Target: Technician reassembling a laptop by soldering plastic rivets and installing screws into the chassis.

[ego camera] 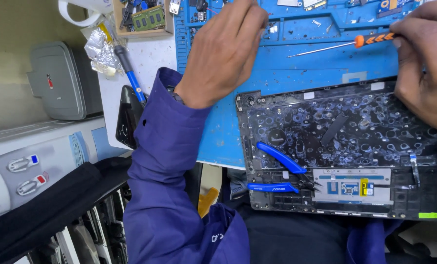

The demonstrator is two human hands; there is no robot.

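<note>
Blue mat on white bench, left hand fingers curled empty, right hand pinching screwdriver

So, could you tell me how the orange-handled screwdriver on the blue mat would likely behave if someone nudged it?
The screwdriver has a round handle and a thin shaft, so it would probably roll. It looks slim and likely light. It lies on the flat blue mat, at the right hand fingertips, which might stop it.

I see an electronics repair workshop: a blue work mat with small screws, a screwdriver, blue-handled pliers, and an opened laptop shell.
</note>
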